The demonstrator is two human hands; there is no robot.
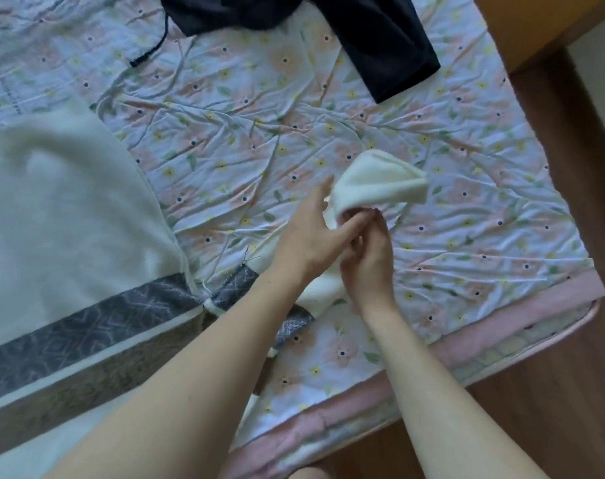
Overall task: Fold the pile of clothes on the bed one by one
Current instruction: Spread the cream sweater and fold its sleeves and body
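Both the left hand [311, 233] and right hand [366, 257] pinch the cream sweater's sleeve [377, 183], its cuff just beyond their fingertips.

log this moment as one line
step: folding sleeve | hands: left and right grip sweater cuff | waiting: black garment

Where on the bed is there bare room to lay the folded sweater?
Bare sheet lies between the white sweater, the black garment and both hands; more right of the sleeve cuff. Crowded: left side under the sweater.
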